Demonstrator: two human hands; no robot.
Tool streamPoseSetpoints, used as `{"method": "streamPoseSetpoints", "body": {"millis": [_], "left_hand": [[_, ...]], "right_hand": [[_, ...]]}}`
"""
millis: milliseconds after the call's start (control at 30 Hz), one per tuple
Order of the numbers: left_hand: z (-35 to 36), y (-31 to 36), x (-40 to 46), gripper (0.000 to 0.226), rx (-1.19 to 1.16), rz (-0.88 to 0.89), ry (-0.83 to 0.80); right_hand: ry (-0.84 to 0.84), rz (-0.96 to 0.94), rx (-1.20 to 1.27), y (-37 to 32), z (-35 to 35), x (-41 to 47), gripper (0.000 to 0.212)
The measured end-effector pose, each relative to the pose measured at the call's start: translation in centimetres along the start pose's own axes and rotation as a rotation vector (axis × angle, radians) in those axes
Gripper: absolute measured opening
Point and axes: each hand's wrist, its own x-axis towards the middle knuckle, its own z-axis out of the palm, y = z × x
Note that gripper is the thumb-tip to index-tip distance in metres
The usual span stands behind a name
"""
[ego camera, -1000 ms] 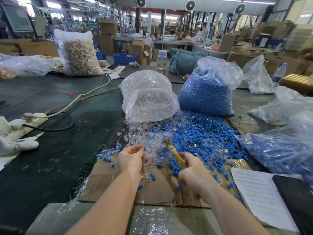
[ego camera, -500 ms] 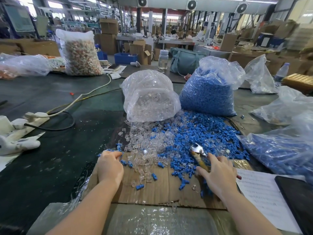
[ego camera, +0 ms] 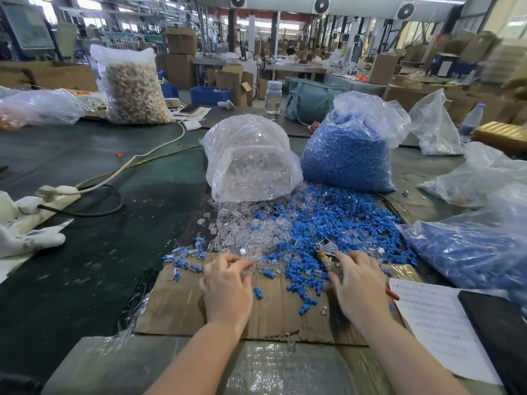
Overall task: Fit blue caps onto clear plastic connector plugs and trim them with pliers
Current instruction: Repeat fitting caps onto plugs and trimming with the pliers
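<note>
Left hand (ego camera: pixel 226 289): palm down, fingers curled into the clear plugs (ego camera: pixel 242 235) — grip unclear.
Right hand (ego camera: pixel 360 286): fingers wrapped over the pliers (ego camera: pixel 326 250) — amid blue caps (ego camera: pixel 336 223).

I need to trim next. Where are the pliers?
In the head view, right of centre: the pliers are under the right hand, metal nose poking into the blue caps.

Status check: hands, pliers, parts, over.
Left hand fingering clear plugs. Right hand holding pliers, reaching blue caps. Nothing blocking.
</note>
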Motion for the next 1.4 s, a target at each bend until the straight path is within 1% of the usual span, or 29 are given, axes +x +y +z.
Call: {"method": "streamPoseSetpoints", "body": {"millis": [100,167,367,533,700,833,933,1000,1100,1200,1267,1367,1400], "left_hand": [[0.6,0.9,-0.9,0.023,-0.026,0.057,-0.024],[0.8,1.3,-1.6,0.022,-0.044,0.088,-0.038],[1.0,2.0,-2.9,0.019,-0.042,0.12,-0.096],[0.8,2.0,-3.7,0.016,-0.063,0.141,-0.137],[0.6,1.9,-4.4,0.013,-0.078,0.208,-0.206],[0.3,1.9,-5.1,0.031,-0.015,0.3,-0.298],[0.1,2.1,-5.4,0.04,0.056,0.327,-0.384],[0.1,2.1,-5.5,0.038,0.074,0.324,-0.43],[-0.1,2.1,-5.5,0.025,0.033,0.317,-0.468],[-0.3,2.4,-5.2,0.012,-0.069,0.312,-0.461],[-0.6,2.6,-4.8,0.005,-0.162,0.26,-0.451],[-0.8,2.5,-4.0,0.012,-0.283,0.147,-0.418],[-0.7,2.4,-3.7,0.011,-0.302,0.124,-0.401]], "right_hand": [[-0.005,-0.096,0.044,-1.3,0.6,-1.1,0.042],[-0.006,-0.127,0.061,-2.0,1.0,-1.7,0.037],[0.002,-0.152,0.094,-2.8,1.3,-2.3,0.024],[-0.005,-0.144,0.092,-2.8,1.2,-2.8,0.023],[-0.002,-0.134,0.085,-2.7,1.1,-3.3,0.02],[-0.003,-0.125,0.077,-2.7,1.0,-3.5,0.018],[-0.021,-0.126,0.076,-2.7,0.8,-3.6,0.018],[-0.043,-0.129,0.077,-2.6,0.8,-3.7,0.019],[-0.082,-0.121,0.078,-2.4,0.6,-3.8,0.021],[-0.121,-0.118,0.054,-2.3,0.5,-3.8,0.021],[-0.146,-0.128,0.047,-2.2,0.5,-3.8,0.02],[-0.148,-0.131,0.051,-2.3,0.7,-3.8,0.014],[-0.142,-0.123,0.054,-2.4,0.7,-3.8,0.012]]}}
